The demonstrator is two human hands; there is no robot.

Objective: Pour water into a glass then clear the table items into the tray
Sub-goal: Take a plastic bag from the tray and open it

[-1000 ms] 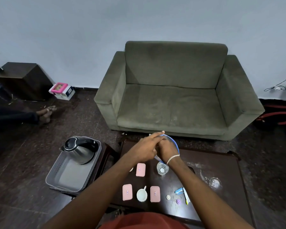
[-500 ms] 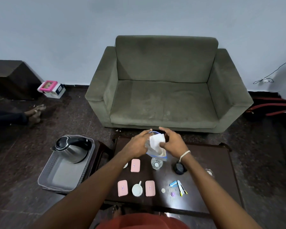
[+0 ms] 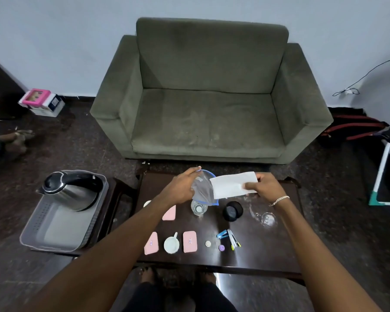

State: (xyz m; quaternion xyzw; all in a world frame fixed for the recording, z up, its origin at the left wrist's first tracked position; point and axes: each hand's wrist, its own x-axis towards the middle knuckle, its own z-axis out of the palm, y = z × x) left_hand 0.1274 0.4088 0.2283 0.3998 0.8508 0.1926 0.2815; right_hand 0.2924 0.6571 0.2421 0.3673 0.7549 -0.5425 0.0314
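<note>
Above the worktop (image 3: 257, 251), the left hand (image 3: 182, 188) pinches a clear bag (image 3: 202, 190) while the right hand (image 3: 265, 186) pinches a white sheet (image 3: 231, 184). The glass (image 3: 198, 208) stands beneath; the tray (image 3: 54, 230) sits left, holding the kettle (image 3: 71, 188). Clearing seems underway; next, carry these leftward.

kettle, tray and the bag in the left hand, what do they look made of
Kettle: brushed metal body with a dull sheen, black glossy lid, likely plastic. Tray: grey matte plastic, perforated walls. Bag: thin clear plastic film, see-through and crinkled, blue edging.
</note>
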